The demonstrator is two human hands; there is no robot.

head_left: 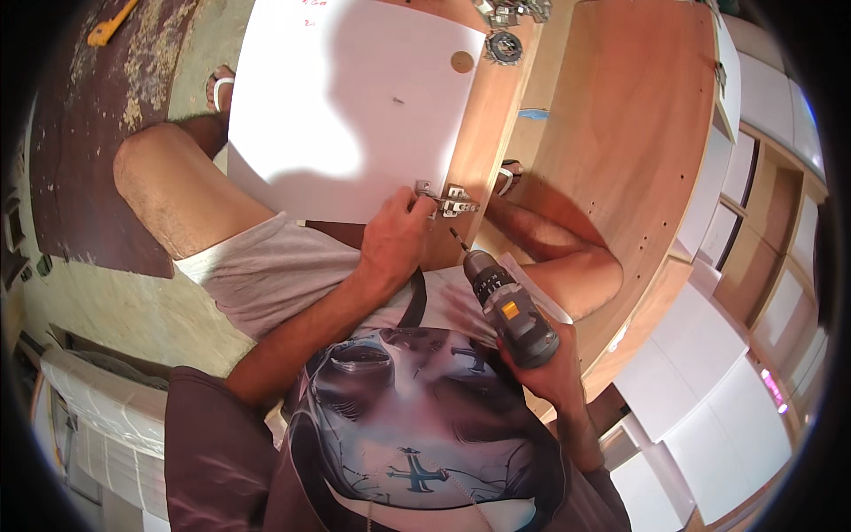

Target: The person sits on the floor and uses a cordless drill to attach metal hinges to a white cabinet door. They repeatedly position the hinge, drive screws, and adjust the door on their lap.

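Note:
A white door panel (372,106) lies across my lap, with a round hole near its upper right corner. At the panel's lower right corner sits a metal cabinet hinge (456,202), which reaches over onto the wooden board beside it. My left hand (397,232) is closed with its fingertips at the hinge; anything small between them is hidden. In my right hand (550,363) is a grey and black cordless drill (510,306). Its bit points up and left toward the hinge, apart from it.
A roll of tape (505,48) and a pile of metal hinges (514,11) lie on the board's far end. To the right is a wooden cabinet side (629,106) with drilled holes. White panels (709,390) stand at the right. An orange-handled tool (106,31) lies far left.

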